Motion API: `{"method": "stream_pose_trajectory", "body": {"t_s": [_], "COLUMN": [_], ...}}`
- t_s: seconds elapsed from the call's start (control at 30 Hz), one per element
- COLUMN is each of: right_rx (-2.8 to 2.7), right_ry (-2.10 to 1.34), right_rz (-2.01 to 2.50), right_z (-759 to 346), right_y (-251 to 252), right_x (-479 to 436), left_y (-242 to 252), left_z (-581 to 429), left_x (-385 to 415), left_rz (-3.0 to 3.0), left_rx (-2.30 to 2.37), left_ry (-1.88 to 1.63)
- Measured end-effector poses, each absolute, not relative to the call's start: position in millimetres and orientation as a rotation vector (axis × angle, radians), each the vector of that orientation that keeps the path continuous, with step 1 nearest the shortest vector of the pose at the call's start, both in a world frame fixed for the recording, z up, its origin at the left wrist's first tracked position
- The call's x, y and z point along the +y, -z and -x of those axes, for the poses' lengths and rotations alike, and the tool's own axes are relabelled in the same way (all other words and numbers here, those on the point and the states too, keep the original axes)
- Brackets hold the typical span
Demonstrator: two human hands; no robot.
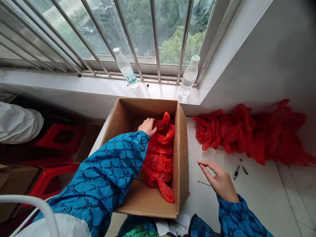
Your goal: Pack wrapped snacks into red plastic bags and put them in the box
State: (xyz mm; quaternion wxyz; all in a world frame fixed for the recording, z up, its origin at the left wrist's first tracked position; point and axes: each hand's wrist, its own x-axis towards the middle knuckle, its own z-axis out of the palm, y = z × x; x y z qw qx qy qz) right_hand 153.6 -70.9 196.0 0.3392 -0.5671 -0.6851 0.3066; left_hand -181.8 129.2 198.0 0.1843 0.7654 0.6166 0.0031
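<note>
From the head view, my left hand (147, 126) rests against the red bags (159, 161) inside the cardboard box (181, 158); I cannot tell whether its fingers grip. My right hand (222, 182), fingertips pinched together with nothing visible between, hovers near the paper (213, 156).

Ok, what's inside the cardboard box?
Inside the cardboard box, bunched red plastic bags lie along the right wall, the left hand at their far end. Bare cardboard shows at the near end. Whatever lies beneath the bags or behind the blue sleeve is hidden.
</note>
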Motion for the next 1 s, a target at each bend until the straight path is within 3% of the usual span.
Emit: {"method": "stream_pose_trajectory", "body": {"t_s": [0.27, 0.5, 0.77, 1.0], "right_rx": [-1.899, -2.404, -2.768, -2.802], "right_ry": [-0.768, -0.243, -0.190, -0.121], "right_rz": [1.173, 1.226, 1.540, 1.458], "right_z": [-115, -52, 3, -6], "right_y": [-233, -270, -261, -261], "right_x": [-20, 61, 97, 95], "left_y": [-185, -193, -185, -176], "left_z": [153, 168, 174, 183], "left_x": [93, 96, 83, 97], "left_rz": [-2.276, -2.280, -2.059, -1.941], "left_rx": [1.504, 1.593, 1.829, 1.549], "left_ry": [0.121, -0.051, -0.285, -0.366]}}
